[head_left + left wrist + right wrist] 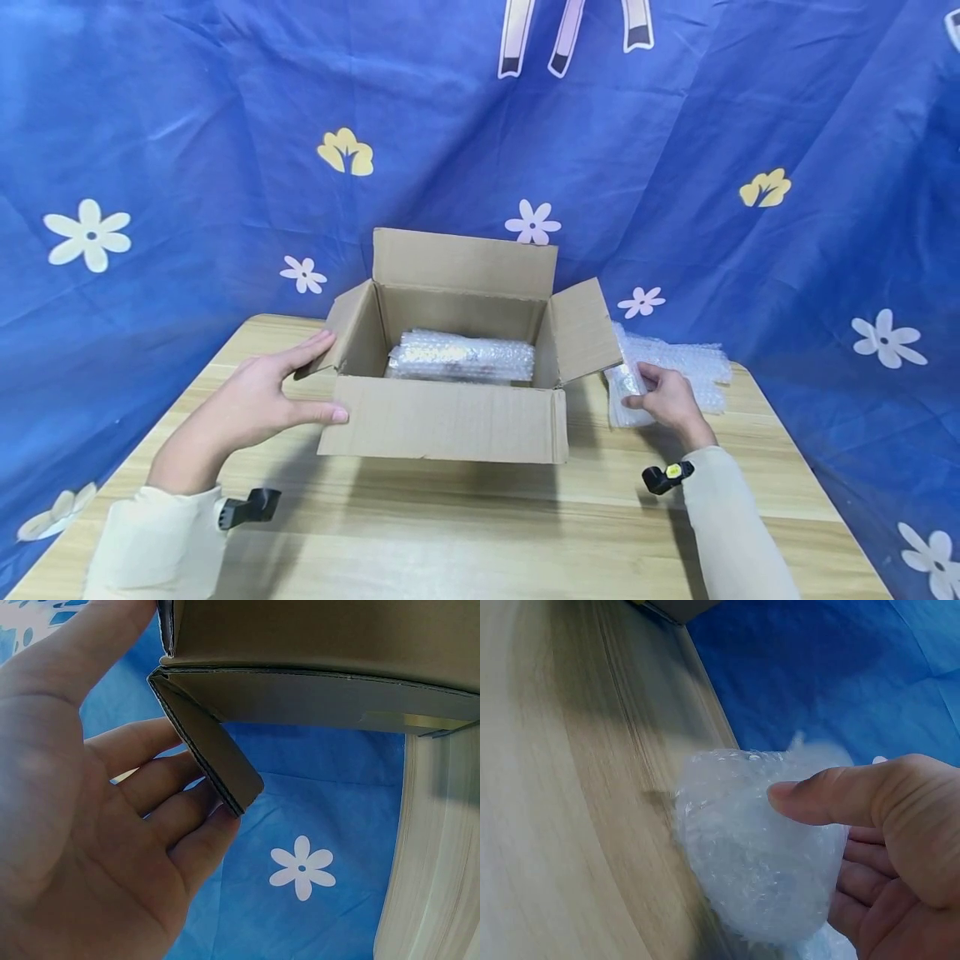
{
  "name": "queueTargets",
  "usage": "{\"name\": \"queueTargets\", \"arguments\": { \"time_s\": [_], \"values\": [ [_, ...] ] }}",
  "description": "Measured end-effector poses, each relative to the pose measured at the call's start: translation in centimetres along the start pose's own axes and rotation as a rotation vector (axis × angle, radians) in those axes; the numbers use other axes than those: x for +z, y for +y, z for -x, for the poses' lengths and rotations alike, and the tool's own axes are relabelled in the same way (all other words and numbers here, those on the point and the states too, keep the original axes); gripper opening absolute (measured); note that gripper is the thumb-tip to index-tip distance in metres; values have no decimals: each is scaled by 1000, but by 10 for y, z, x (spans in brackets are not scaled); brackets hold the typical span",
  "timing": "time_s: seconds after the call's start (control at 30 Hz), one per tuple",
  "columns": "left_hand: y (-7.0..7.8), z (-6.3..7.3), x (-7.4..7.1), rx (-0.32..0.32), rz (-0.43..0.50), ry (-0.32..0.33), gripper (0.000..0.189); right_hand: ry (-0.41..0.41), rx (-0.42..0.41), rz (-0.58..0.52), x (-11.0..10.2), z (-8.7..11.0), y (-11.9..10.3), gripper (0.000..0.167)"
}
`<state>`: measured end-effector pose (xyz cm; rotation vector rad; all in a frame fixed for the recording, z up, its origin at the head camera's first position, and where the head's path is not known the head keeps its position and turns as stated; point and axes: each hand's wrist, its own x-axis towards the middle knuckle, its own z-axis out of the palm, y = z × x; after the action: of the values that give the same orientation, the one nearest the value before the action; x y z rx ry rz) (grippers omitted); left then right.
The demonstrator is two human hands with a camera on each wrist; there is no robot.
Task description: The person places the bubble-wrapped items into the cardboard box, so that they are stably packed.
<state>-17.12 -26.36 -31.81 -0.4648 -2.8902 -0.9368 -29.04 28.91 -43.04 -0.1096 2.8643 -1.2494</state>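
Note:
An open cardboard box (446, 421) sits on the table with its flaps spread. Inside it lies a bundle of bubble wrap (461, 357). At the box's left front corner, my left hand (251, 408) has its thumb on the front flap and its fingers behind the left flap (210, 746), holding the box there. To the right of the box, my right hand (670, 402) pinches a folded piece of bubble wrap (757, 855) with the thumb on top. The fingers beneath that piece are partly hidden. More bubble wrap (697, 371) lies flat behind this hand.
The light wood table (450, 542) extends in front of the box. A blue curtain (450, 125) with flower prints hangs close behind the table. The box's right flap (587, 329) leans out towards the bubble wrap.

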Motion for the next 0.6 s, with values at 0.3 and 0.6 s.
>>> {"name": "queueTargets", "arguments": {
  "time_s": [0.3,0.6],
  "values": [
    [0,0,-2,-4,-8,3,106,-9,-21,24,6,-4,-1,77],
    [1,1,-1,6,-8,6,106,-22,-37,81,10,-9,-7,70]
  ]
}}
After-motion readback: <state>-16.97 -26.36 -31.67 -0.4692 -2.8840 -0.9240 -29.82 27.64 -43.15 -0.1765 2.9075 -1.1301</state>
